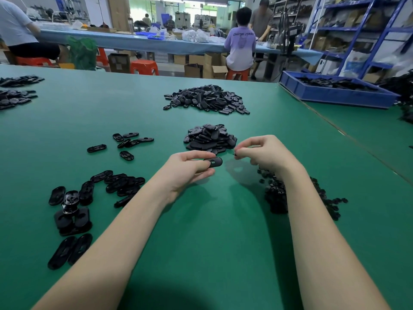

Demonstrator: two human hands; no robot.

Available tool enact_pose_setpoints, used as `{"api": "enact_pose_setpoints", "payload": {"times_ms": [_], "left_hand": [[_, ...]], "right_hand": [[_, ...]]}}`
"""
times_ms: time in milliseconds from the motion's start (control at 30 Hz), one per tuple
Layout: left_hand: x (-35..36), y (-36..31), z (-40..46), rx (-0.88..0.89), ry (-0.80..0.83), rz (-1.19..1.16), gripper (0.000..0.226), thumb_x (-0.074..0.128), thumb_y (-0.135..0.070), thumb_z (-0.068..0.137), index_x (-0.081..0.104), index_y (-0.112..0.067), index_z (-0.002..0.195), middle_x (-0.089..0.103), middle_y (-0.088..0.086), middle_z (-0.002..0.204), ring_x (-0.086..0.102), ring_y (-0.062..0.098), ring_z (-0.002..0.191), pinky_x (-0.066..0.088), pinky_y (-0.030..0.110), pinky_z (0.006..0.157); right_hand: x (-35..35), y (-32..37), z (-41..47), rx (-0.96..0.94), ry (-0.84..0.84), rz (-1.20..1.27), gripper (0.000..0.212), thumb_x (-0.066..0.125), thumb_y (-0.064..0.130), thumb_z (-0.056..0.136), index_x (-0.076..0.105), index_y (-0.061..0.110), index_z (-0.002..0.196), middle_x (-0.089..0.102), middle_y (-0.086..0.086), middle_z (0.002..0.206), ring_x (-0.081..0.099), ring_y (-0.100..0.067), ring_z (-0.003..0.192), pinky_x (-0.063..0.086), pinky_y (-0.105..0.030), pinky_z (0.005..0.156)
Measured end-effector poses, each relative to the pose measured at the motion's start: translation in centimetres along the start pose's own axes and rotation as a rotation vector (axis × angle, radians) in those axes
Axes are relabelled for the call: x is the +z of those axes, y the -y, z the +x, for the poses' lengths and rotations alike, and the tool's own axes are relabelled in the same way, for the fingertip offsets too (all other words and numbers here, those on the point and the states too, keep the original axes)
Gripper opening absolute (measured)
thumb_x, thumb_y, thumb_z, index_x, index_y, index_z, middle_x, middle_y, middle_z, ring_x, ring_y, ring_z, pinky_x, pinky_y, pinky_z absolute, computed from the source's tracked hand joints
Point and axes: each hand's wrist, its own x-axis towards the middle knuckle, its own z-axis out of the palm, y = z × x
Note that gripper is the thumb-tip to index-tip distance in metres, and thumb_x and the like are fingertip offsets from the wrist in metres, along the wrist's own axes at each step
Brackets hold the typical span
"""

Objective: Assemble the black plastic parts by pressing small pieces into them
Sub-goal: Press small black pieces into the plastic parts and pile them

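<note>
At the far left of the frame, dark heaps of parts (15,91) lie near the edge of the green table (89,113). Lower left, loose oval shells (73,211) are strewn flat, and a smaller scatter (127,142) sits left of centre; neither group touches the hands.

Just left of centre the left hand (187,168) grips a black oval part (213,162) between thumb and curled fingers. The part's long axis runs roughly left to right across the frame, and its free end sticks out rightward past the fingertips, showing a small recess on its near face. It is held clear of the table.

Behind the hands, a stack of oval parts (210,138) rises at centre frame, with a larger pile (207,98) further back.

Just right of centre the right hand (266,153) has its thumb and forefinger pinched together on a small piece (235,153), too tiny to make out in shape; the other fingers are curled under. That pinch is near the part's free end but not touching it, slightly above and to its right. So the coming press likely runs leftward and a little downward, across the open gap between the hands.

Under the right wrist lies a heap of small pieces (274,193). At upper right a blue bin (335,95) stands well apart
</note>
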Motion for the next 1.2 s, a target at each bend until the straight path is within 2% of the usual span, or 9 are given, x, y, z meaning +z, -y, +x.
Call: {"api": "enact_pose_setpoints", "payload": {"times_ms": [67, 167, 300, 500, 700, 833, 967, 1067, 1200], "left_hand": [[0.0, 0.0, 0.0, -0.002, -0.004, 0.015, 0.022, 0.059, 0.007, 0.094, 0.075, -0.007, 0.1, 0.077, 0.011, 0.104, 0.074, 0.017, 0.085, 0.059, 0.019, 0.078], [-0.1, 0.1, 0.2, 0.004, -0.024, 0.003, 0.021, 0.059, 0.007, 0.094, 0.074, -0.007, 0.098, 0.077, 0.013, 0.1, 0.073, 0.016, 0.081, 0.06, 0.02, 0.077], [0.0, 0.0, 0.4, 0.004, -0.027, -0.095, 0.017, 0.062, 0.007, 0.092, 0.07, -0.002, 0.104, 0.075, 0.019, 0.101, 0.075, 0.019, 0.084, 0.06, 0.021, 0.079], [-0.2, -0.4, 0.4, -0.005, 0.019, -0.239, 0.017, 0.059, 0.013, 0.091, 0.068, 0.005, 0.104, 0.076, 0.019, 0.094, 0.076, 0.022, 0.087, 0.058, 0.018, 0.073], [-0.4, -0.3, 0.4, -0.003, 0.013, -0.278, 0.019, 0.06, 0.012, 0.091, 0.068, 0.005, 0.106, 0.076, 0.018, 0.098, 0.076, 0.021, 0.089, 0.059, 0.019, 0.075], [-0.5, -0.3, 0.5, -0.01, 0.013, -0.32, 0.015, 0.063, 0.01, 0.089, 0.068, 0.01, 0.103, 0.076, 0.02, 0.098, 0.076, 0.022, 0.088, 0.059, 0.018, 0.072], [-0.6, -0.3, 0.5, -0.016, 0.011, -0.318, 0.009, 0.069, 0.002, 0.088, 0.072, 0.006, 0.096, 0.076, 0.019, 0.099, 0.076, 0.023, 0.088, 0.059, 0.019, 0.071], [-0.7, -0.4, 0.6, -0.019, -0.007, -0.325, 0.013, 0.072, -0.005, 0.089, 0.072, 0.005, 0.098, 0.076, 0.018, 0.098, 0.076, 0.021, 0.085, 0.059, 0.019, 0.07], [-0.7, -0.5, 0.7, -0.031, -0.003, -0.376, 0.014, 0.07, -0.006, 0.09, 0.071, 0.006, 0.097, 0.076, 0.018, 0.094, 0.076, 0.021, 0.083, 0.059, 0.02, 0.069]], "right_hand": [[0.4, 0.5, -0.1, -0.031, 0.094, 0.095, 0.01, 0.073, 0.019, 0.087, 0.081, 0.023, 0.092, 0.077, 0.009, 0.083, 0.039, -0.013, 0.064, 0.031, -0.018, 0.047], [1.0, 1.1, -0.1, -0.061, 0.181, 0.187, 0.009, 0.075, 0.02, 0.089, 0.08, 0.023, 0.095, 0.079, 0.002, 0.091, 0.039, -0.011, 0.06, 0.03, -0.015, 0.047], [1.4, 1.3, -0.2, -0.082, 0.257, 0.154, 0.007, 0.077, 0.018, 0.087, 0.08, 0.023, 0.091, 0.075, 0.0, 0.086, 0.04, -0.006, 0.053, 0.029, -0.018, 0.049], [1.9, 1.5, -0.2, -0.06, 0.185, 0.074, 0.006, 0.078, 0.016, 0.082, 0.08, 0.022, 0.081, 0.07, 0.004, 0.075, 0.042, -0.009, 0.052, 0.029, -0.019, 0.048], [1.9, 2.1, -0.2, -0.067, 0.152, 0.058, 0.006, 0.079, 0.018, 0.084, 0.079, 0.023, 0.082, 0.057, 0.005, 0.069, 0.04, -0.007, 0.051, 0.029, -0.016, 0.044], [1.9, 2.5, -0.3, -0.074, 0.143, 0.059, 0.003, 0.08, 0.021, 0.085, 0.079, 0.024, 0.084, 0.058, 0.007, 0.07, 0.037, -0.004, 0.047, 0.029, -0.014, 0.043], [2.1, 2.6, -0.3, -0.086, 0.15, 0.07, 0.004, 0.079, 0.02, 0.086, 0.079, 0.023, 0.088, 0.056, 0.008, 0.066, 0.035, -0.003, 0.045, 0.028, -0.012, 0.042], [2.1, 2.7, -0.4, -0.099, 0.164, 0.086, 0.009, 0.075, 0.019, 0.09, 0.08, 0.027, 0.09, 0.06, 0.008, 0.071, 0.037, -0.003, 0.046, 0.03, -0.013, 0.044], [2.2, 2.8, -0.4, -0.1, 0.175, 0.089, 0.01, 0.075, 0.02, 0.09, 0.081, 0.028, 0.09, 0.061, 0.013, 0.066, 0.039, -0.003, 0.046, 0.032, -0.013, 0.046]]}}
